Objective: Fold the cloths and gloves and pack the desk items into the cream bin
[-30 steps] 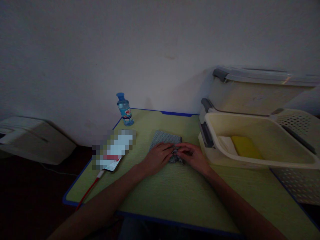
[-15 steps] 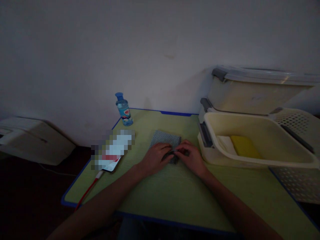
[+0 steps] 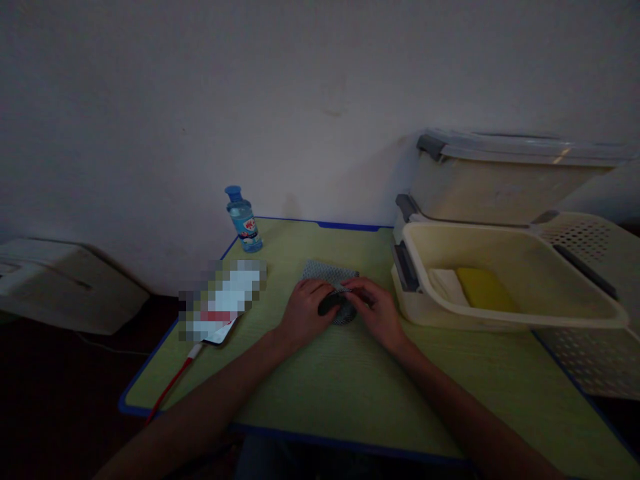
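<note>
A grey patterned cloth (image 3: 330, 270) lies on the light green table in front of me. Its near part is lifted and bent into a curl, with a dark hollow showing beneath. My left hand (image 3: 307, 313) grips the cloth at its left side, fingers curved over the top and thumb low near the curl. At the right, my right hand (image 3: 377, 310) pinches the raised edge between thumb and fingers. Parts of the cloth are hidden behind both hands.
A blue bottle (image 3: 244, 220) stands at the table's back left. Near it lies a phone (image 3: 233, 300) with a red cable (image 3: 170, 390). At the right, a cream basket (image 3: 415, 313) holds a yellow folded cloth (image 3: 485, 290) and a white one (image 3: 447, 285); a lidded box (image 3: 500, 190) stands behind.
The cloth's near part has risen into a more open curl, and my right fingers have moved slightly up with its edge. The view has shifted a little.
</note>
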Demonstrator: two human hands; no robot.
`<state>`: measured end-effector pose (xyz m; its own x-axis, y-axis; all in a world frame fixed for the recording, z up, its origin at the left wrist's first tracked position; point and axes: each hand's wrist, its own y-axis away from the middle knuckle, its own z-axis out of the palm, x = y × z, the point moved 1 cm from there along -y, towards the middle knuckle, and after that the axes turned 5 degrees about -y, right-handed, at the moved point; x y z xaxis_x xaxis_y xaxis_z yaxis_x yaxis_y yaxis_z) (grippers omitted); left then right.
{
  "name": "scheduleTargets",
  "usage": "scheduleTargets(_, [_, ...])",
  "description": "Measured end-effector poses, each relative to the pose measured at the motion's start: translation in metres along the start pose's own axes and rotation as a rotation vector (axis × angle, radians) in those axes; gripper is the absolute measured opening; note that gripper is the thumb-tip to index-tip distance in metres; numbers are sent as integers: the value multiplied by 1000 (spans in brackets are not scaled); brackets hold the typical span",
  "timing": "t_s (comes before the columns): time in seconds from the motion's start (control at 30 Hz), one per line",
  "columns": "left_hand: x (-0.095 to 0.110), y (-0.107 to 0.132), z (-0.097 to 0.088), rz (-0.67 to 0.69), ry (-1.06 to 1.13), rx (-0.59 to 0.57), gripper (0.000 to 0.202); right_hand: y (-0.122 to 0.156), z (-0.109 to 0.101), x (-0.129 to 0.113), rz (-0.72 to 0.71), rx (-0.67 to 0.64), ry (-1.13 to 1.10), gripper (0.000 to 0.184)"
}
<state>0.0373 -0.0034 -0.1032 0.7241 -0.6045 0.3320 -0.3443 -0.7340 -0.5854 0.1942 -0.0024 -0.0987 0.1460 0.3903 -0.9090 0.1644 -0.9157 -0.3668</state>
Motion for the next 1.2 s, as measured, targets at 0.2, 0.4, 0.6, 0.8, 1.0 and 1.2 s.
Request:
scheduleTargets(0.2, [0, 1, -1, -57, 4, 41, 21, -1, 3, -2, 2, -78, -85, 5])
scheduleTargets(0.4, [-3, 3, 1, -58, 9, -36, 36, 4, -2, -4, -111, -122, 109, 13])
scheduleTargets(0.6, [-1, 3, 3, 39, -60, -318, 45, 9, -8, -7, -285, -309, 478, 22])
scheduleTargets(0.8, [1, 6, 0, 111, -171, -438, 50, 9, -13, -6, -364, -424, 686, 17])
scheduleTargets(1.0, [0, 8, 2, 138, -213, -480, 57, 8, -17, -14, -365, -553, 736, 17])
scheduleTargets(1.2, [-1, 8, 3, 135, -243, -483, 59, 8, -17, -16, -326, -582, 702, 12])
